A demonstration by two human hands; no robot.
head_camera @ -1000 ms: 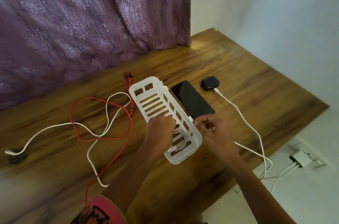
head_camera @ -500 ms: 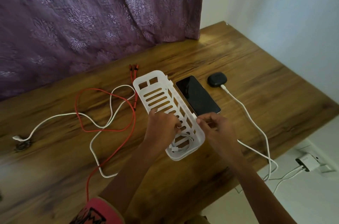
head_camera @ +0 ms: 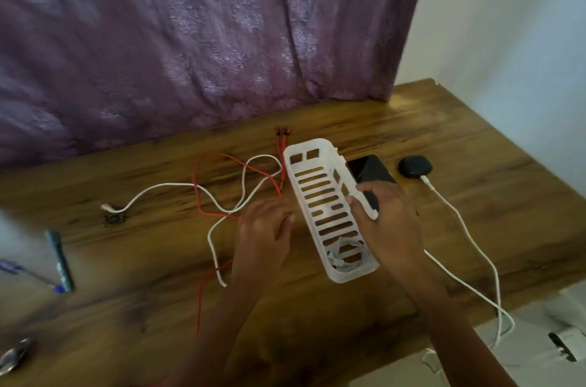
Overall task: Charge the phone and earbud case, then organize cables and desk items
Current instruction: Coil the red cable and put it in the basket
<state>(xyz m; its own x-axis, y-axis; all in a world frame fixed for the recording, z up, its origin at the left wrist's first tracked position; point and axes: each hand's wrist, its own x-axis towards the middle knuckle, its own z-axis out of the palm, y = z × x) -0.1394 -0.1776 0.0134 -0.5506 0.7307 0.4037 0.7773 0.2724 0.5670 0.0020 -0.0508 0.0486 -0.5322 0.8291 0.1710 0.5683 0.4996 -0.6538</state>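
Observation:
A white slotted basket (head_camera: 312, 175) lies on the wooden desk (head_camera: 459, 145) with a coiled white cable (head_camera: 347, 257) in its near end. My right hand (head_camera: 385, 218) grips the basket's right rim, thumb over the edge. Just right of the basket lies the black phone (head_camera: 369, 169), partly hidden under that hand. The dark earbud case (head_camera: 415, 166) sits further right with a white charging cable (head_camera: 459, 221) plugged in. My left hand (head_camera: 264, 228) hovers left of the basket with relaxed fingers, over a red cable (head_camera: 201, 193) and a loose white cable (head_camera: 177, 187).
Two pens (head_camera: 60, 259) lie at the desk's left end, and a blurred metal object (head_camera: 14, 355) sits at the bottom left. A white charger (head_camera: 567, 345) sits below the desk's right edge. A purple curtain (head_camera: 206, 37) hangs behind the desk.
My left hand has come out of the basket and moved left over the loose cables. My right hand has shifted up onto the basket's right rim. The view has swung left.

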